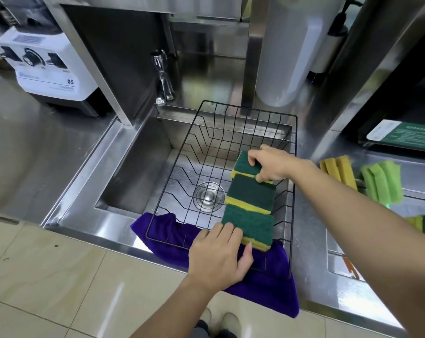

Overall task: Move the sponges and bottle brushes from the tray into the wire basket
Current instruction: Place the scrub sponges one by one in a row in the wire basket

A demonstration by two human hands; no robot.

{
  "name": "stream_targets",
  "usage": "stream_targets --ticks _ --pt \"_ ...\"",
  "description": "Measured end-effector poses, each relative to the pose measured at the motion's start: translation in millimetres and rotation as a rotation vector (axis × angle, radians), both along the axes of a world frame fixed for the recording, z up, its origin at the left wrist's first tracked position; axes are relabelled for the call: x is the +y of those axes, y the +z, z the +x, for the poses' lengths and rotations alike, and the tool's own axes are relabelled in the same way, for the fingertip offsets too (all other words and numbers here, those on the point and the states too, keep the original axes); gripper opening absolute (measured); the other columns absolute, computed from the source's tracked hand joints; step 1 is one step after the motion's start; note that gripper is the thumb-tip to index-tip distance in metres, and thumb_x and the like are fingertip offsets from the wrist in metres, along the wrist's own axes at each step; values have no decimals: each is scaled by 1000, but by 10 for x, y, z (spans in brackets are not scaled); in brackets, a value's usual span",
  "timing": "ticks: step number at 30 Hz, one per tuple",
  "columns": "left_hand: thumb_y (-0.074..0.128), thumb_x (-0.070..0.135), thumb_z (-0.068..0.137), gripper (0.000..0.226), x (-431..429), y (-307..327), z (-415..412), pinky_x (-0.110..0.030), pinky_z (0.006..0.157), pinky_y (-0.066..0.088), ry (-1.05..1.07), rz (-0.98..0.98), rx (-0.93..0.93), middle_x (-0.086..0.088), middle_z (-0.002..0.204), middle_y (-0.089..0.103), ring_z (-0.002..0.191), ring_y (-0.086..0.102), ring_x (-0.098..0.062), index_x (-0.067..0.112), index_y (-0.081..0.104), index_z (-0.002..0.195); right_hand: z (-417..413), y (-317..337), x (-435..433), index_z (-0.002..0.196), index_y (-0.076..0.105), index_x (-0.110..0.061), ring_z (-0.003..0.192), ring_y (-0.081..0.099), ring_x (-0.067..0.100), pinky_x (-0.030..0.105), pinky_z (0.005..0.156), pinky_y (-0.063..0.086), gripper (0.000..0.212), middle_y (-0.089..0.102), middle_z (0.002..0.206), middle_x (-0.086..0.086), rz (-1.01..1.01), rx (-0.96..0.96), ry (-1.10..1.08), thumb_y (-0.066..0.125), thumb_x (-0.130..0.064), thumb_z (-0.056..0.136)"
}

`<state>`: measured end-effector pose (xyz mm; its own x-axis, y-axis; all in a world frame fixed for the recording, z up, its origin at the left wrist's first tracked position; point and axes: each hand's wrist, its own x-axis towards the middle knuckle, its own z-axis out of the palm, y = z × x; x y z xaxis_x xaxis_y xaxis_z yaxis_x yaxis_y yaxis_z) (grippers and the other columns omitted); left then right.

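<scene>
Green-topped sponges (251, 206) lie in a row inside the wire basket (182, 152); my right hand (271, 164) pinches the far one, my left hand (217, 254) grips the near one, hiding its edge.

Surface finishes: sink station
Sponges (251, 203) between the hands: rough matt green scouring face, yellow foam. Wire basket (231, 132): black coated metal. Sink (138, 167), worktop (24, 147): brushed glossy steel. Cloth (267, 289): purple, plush.
</scene>
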<state>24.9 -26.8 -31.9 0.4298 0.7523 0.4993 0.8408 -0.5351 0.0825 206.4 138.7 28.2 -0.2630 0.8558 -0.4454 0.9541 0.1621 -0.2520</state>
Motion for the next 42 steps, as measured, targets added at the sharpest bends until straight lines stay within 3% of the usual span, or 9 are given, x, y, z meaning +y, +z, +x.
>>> stream_targets --ticks 4,9,12,16,19,25,31,37,42 --pt "45 38 89 31 1 -5 -5 -28 50 34 -7 -3 -2 2 68 52 59 47 -17 15 59 72 26 -27 -11 98 46 -18 86 46 26 41 89 32 30 41 98 3 36 -44 2 68 -24 79" --pt "45 37 89 32 1 -13 -5 -28 50 34 -6 -11 -5 2 67 52 59 48 -17 15 59 71 63 -32 -21 106 56 -21 110 45 28 45 98 27 26 46 104 3 53 -78 26 61 -34 84" --pt "45 37 88 31 3 4 -13 -28 50 34 -5 -5 1 2 67 52 59 48 -17 14 58 71 93 7 -61 114 58 -28 122 41 29 46 103 23 35 50 123 7 52 -86 13 53 -48 86" --pt "45 36 87 31 1 -7 3 -29 50 34 -1 0 -13 1 66 51 58 48 -18 14 57 69 164 126 -253 133 47 -28 132 34 27 48 108 19 52 39 144 7 140 -76 -6 46 -53 88" --pt "45 35 87 31 -161 22 150 -29 49 35 -92 8 -34 1 64 49 57 48 -19 13 55 68 492 264 -718 138 40 -23 132 38 26 44 106 25 54 38 145 7 309 -19 -192 46 -47 91" --pt "43 34 89 34 -79 -2 134 -31 50 37 -81 40 -14 -1 65 50 58 51 -22 11 57 69 907 236 -1092 133 45 -15 125 45 31 41 101 34 48 46 136 12 391 -5 -454 52 -35 90" --pt "44 38 92 38 -44 21 121 -39 73 40 -61 40 20 -12 95 63 82 58 -29 6 65 91 1151 155 -1394 126 47 -6 123 42 36 46 99 30 47 47 131 19 592 -130 -837 54 -32 87" --pt "47 44 89 38 -258 6 613 -39 65 37 -173 -4 108 -6 74 55 69 51 -27 9 58 76 1565 13 -2062 133 33 -5 129 37 38 48 103 28 74 41 136 23 398 -67 -1352 61 -48 79" --pt "43 41 92 40 -241 -28 609 -40 63 39 -165 30 104 -9 72 54 69 51 -29 7 57 74 1726 -103 -2368 116 38 -8 112 52 39 51 100 40 66 56 120 20 200 140 -1461 70 -44 72"
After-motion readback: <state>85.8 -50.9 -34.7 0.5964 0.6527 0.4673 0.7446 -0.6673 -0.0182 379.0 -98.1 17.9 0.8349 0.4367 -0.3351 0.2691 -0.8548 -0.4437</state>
